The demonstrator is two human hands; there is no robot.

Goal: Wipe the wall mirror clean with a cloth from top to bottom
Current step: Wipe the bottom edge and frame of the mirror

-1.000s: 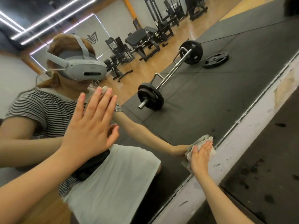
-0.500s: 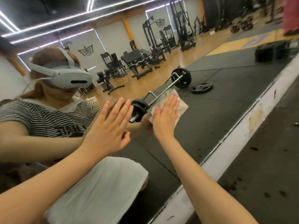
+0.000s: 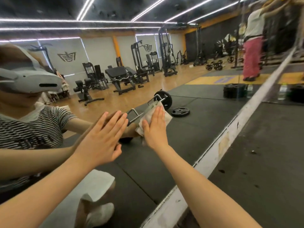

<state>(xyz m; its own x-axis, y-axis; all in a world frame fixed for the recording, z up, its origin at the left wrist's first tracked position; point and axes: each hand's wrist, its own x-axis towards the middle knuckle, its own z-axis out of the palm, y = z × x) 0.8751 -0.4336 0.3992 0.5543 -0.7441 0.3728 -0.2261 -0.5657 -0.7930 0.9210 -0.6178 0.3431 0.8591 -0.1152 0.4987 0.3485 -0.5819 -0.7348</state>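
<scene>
The wall mirror fills most of the view and reflects a gym and a seated person in a striped shirt. A pale folded cloth lies flat against the glass about mid-height. My right hand presses it to the mirror with straight fingers. To its left my left hand rests flat on the glass, fingers spread and straight, holding nothing.
A white baseboard strip runs under the mirror's lower edge down to the dark rubber floor. A plastic bottle stands on the floor near the wall farther along. A person in red trousers stands by the mirror in the distance.
My right hand slid the cloth up from the mirror's bottom edge to mid-height, then held near there. The view tilted upward. My left hand stayed flat on the glass.
</scene>
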